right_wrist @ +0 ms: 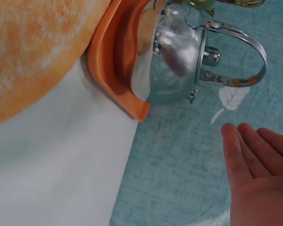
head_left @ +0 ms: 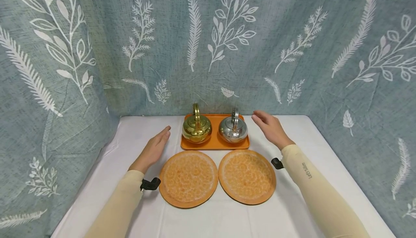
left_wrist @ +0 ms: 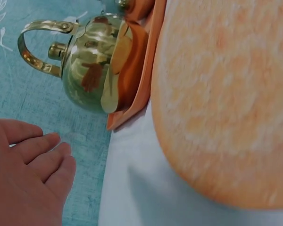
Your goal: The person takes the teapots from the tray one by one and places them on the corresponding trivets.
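Observation:
My left hand (head_left: 154, 150) is held out to the left of a shiny gold kettle (head_left: 196, 132), its fingers extended and holding nothing. To the right of a silver kettle (head_left: 233, 132), my right hand (head_left: 272, 129) is likewise held out with extended fingers and nothing in it. Both kettles stand upright on an orange tray (head_left: 215, 142), their arched handles raised. In the left wrist view, a gap shows between my fingertips and the gold kettle (left_wrist: 89, 63). The right wrist view shows the silver kettle (right_wrist: 177, 59) apart from my fingers too.
Two round, flat, bread-patterned discs (head_left: 188, 179) (head_left: 247, 177) lie side by side in front of the tray. A white cloth (head_left: 221, 220) covers the table. Blue-green curtains (head_left: 172, 43) with white leaf prints close in the back and sides.

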`<state>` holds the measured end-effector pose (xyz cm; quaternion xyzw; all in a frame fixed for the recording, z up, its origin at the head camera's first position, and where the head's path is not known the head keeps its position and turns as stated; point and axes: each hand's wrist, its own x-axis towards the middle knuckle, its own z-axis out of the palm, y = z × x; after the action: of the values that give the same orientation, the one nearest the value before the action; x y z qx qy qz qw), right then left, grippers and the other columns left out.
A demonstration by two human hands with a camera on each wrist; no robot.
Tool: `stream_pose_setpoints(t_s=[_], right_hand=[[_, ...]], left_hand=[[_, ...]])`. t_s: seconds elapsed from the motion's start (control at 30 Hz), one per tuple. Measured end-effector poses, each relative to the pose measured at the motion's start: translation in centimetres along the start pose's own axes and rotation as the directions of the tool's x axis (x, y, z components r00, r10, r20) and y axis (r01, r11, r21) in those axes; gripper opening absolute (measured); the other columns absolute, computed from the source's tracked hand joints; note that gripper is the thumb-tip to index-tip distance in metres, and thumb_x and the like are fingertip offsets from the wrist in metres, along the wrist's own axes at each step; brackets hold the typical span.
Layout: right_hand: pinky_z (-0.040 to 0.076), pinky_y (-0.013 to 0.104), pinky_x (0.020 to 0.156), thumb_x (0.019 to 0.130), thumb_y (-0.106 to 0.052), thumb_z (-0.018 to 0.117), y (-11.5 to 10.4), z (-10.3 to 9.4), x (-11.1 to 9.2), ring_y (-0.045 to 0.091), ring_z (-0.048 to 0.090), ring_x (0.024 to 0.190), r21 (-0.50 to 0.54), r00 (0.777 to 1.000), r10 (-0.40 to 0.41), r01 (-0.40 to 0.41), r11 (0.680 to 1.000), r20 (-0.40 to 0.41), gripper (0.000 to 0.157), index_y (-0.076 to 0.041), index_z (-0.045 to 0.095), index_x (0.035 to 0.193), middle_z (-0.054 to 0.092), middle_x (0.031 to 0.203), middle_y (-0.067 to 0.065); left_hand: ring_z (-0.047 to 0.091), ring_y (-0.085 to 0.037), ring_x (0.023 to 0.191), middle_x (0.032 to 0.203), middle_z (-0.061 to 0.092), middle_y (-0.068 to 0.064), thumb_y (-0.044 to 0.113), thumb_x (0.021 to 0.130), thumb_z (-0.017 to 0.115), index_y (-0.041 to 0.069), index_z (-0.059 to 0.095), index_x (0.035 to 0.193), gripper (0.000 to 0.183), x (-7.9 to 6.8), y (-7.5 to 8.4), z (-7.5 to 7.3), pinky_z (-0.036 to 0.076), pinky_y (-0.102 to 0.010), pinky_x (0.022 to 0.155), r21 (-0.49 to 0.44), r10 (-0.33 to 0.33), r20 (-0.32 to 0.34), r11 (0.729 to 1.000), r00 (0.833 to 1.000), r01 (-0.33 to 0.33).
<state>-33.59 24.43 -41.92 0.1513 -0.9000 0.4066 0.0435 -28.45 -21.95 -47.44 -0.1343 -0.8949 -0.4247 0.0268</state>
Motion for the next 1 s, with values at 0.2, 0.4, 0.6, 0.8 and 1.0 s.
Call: stream_pose_setpoints(t_s=[0.2, 0.4, 0.6, 0.8, 1.0], right_hand=[[0.044, 0.062, 0.12, 0.114, -0.062, 0.045, 0.1, 0.3, 0.1, 0.04, 0.053, 0.144, 0.021, 1.0, 0.003, -0.003, 1.0, 0.016, 0.076, -0.007, 0.045, 0.166, 0.054, 0.16, 0.019], [0.044, 0.063, 0.119, 0.113, -0.064, 0.044, 0.2, 0.2, 0.3, 0.04, 0.054, 0.143, 0.02, 1.0, 0.006, -0.006, 1.0, 0.009, 0.077, -0.007, 0.047, 0.165, 0.056, 0.158, 0.019], [0.045, 0.062, 0.119, 0.113, -0.062, 0.046, 0.2, 0.8, 0.6, 0.039, 0.057, 0.14, 0.052, 1.0, 0.009, -0.01, 0.999, 0.005, 0.076, -0.006, 0.048, 0.164, 0.064, 0.149, 0.018], [0.046, 0.061, 0.118, 0.114, -0.06, 0.047, -0.1, 1.3, 0.8, 0.039, 0.057, 0.14, 0.051, 1.0, -0.005, 0.005, 0.999, -0.001, 0.074, -0.005, 0.049, 0.163, 0.064, 0.148, 0.019], [0.047, 0.062, 0.116, 0.114, -0.059, 0.048, -0.1, 1.5, 1.0, 0.039, 0.059, 0.137, 0.062, 1.0, -0.017, 0.018, 0.998, -0.006, 0.073, -0.004, 0.051, 0.161, 0.067, 0.144, 0.019]], left_hand=[[0.025, -0.042, 0.16, 0.174, 0.029, -0.022, 0.048, 0.121, 0.022, -0.003, 0.029, 0.17, 0.071, 0.3, 0.1, 0.6, 0.018, -0.059, 0.133, -0.01, -0.008, -0.002, 1.0, 1.0, 0.008], [0.026, -0.042, 0.16, 0.174, 0.029, -0.021, 0.046, 0.121, 0.021, -0.004, 0.028, 0.169, 0.069, 0.4, 0.1, 0.7, 0.018, -0.059, 0.133, -0.022, -0.03, -0.002, 0.999, 1.0, 0.03], [0.036, -0.045, 0.156, 0.169, 0.037, -0.026, 0.046, 0.121, 0.02, -0.004, 0.028, 0.169, 0.07, 0.8, -0.4, 1.0, 0.022, -0.06, 0.131, -0.089, -0.052, -0.003, 0.995, 0.999, 0.052], [0.038, -0.046, 0.154, 0.169, 0.035, -0.028, 0.042, 0.122, 0.021, -0.009, 0.026, 0.168, 0.068, 1.0, -0.6, 1.4, 0.029, -0.056, 0.13, -0.186, -0.058, 0.001, 0.981, 0.998, 0.057], [0.032, -0.044, 0.158, 0.172, 0.028, -0.03, 0.038, 0.123, 0.02, -0.012, 0.022, 0.168, 0.067, 1.1, -0.8, 1.3, 0.026, -0.051, 0.131, -0.295, -0.05, 0.017, 0.954, 0.999, 0.053]])
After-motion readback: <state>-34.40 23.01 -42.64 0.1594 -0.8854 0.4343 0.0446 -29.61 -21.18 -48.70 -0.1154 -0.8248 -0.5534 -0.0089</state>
